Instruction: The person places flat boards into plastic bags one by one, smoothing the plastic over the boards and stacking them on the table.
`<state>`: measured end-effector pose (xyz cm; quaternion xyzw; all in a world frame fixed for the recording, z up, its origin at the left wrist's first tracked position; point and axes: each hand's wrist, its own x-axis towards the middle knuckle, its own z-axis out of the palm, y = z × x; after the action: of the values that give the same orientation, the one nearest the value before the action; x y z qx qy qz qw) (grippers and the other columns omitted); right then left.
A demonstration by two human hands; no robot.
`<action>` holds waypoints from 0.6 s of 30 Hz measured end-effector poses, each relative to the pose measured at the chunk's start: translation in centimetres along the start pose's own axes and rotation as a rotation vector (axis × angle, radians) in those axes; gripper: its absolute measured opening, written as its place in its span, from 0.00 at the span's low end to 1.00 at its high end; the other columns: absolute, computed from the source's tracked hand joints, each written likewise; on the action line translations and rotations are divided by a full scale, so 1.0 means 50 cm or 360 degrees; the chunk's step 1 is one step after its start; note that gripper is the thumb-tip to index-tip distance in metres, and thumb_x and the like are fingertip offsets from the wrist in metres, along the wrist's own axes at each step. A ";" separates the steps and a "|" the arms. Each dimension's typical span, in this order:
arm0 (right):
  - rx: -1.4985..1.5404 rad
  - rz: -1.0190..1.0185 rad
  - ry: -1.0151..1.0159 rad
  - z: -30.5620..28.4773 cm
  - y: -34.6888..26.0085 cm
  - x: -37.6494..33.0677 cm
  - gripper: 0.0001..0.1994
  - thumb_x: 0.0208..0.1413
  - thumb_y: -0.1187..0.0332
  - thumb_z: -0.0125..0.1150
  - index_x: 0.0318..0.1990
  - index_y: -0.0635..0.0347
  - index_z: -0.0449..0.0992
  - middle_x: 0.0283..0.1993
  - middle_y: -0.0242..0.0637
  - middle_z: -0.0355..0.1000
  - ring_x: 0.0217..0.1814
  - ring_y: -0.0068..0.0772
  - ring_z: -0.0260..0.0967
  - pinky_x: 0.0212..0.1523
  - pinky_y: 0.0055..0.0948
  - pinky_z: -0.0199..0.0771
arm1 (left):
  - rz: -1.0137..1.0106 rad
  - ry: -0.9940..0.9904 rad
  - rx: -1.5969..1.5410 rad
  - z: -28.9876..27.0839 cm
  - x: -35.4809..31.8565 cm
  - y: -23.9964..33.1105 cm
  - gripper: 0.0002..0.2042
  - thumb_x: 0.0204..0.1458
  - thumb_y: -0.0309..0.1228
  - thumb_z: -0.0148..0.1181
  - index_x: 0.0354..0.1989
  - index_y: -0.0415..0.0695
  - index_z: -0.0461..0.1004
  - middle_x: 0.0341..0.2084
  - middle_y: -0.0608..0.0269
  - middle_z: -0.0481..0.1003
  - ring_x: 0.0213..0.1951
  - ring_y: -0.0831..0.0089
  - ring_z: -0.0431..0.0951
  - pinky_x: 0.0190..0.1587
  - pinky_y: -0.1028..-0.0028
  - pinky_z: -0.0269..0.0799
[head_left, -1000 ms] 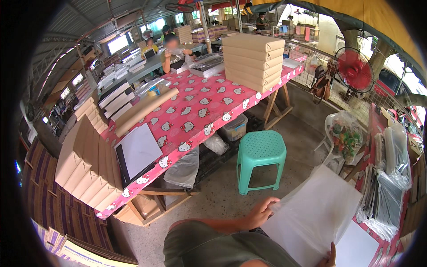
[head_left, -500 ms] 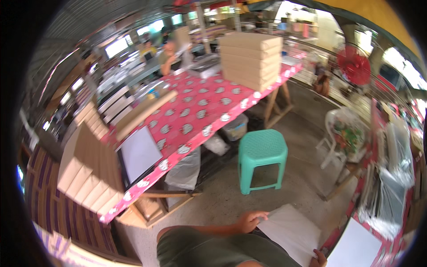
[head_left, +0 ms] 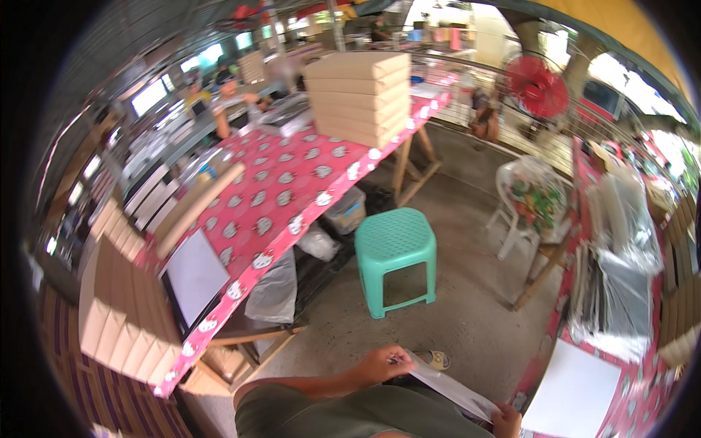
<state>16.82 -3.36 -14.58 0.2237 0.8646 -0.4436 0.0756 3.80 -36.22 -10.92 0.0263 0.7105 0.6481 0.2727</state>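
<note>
**White sheet held at both ends, low in the view**

The left hand pinched the upper end of a white sheet, fingers closed on its edge. The right hand gripped the lower end near the bottom rim, fingers clamped on it. The sheet ran slantwise between them, seen nearly edge-on, above the concrete floor. A teal plastic stool stood just beyond. To the left stretched a long table with a red patterned cloth, carrying stacked flat cardboard boxes.
</note>
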 end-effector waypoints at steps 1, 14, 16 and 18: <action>-0.0099 -0.0032 0.0018 -0.009 -0.036 -0.016 0.15 0.46 0.70 0.52 0.43 0.61 0.72 0.26 0.44 0.72 0.24 0.36 0.68 0.26 0.33 0.66 | 0.0068 -0.0041 0.0331 -0.003 -0.002 -0.001 0.13 0.47 0.36 0.58 0.34 0.38 0.71 0.30 0.64 0.71 0.34 0.77 0.72 0.38 0.80 0.66; -0.0118 -0.0057 -0.0344 -0.089 -0.182 -0.051 0.14 0.52 0.69 0.51 0.47 0.55 0.70 0.33 0.40 0.72 0.33 0.23 0.65 0.34 0.23 0.66 | -0.0039 0.0246 0.0363 -0.002 -0.004 0.002 0.13 0.42 0.40 0.63 0.29 0.43 0.74 0.24 0.66 0.72 0.29 0.78 0.71 0.35 0.79 0.65; 0.0003 -0.0035 -0.0332 -0.087 -0.183 -0.046 0.14 0.53 0.69 0.51 0.47 0.58 0.70 0.32 0.38 0.72 0.33 0.23 0.65 0.34 0.23 0.66 | 0.0091 0.0276 0.0539 -0.002 0.000 0.008 0.13 0.42 0.39 0.63 0.28 0.42 0.74 0.24 0.65 0.72 0.29 0.78 0.71 0.34 0.79 0.65; 0.0452 -0.0042 -0.0356 -0.074 -0.165 -0.039 0.13 0.54 0.68 0.51 0.46 0.61 0.71 0.32 0.36 0.71 0.32 0.24 0.65 0.33 0.22 0.65 | 0.0214 0.0310 0.0616 -0.001 0.004 0.010 0.12 0.41 0.38 0.63 0.27 0.42 0.74 0.24 0.65 0.72 0.29 0.77 0.72 0.33 0.78 0.65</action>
<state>15.03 -5.20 -5.68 0.1701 0.7823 -0.5843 0.1329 3.46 -36.13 -10.54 0.0628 0.8413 0.5158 0.1489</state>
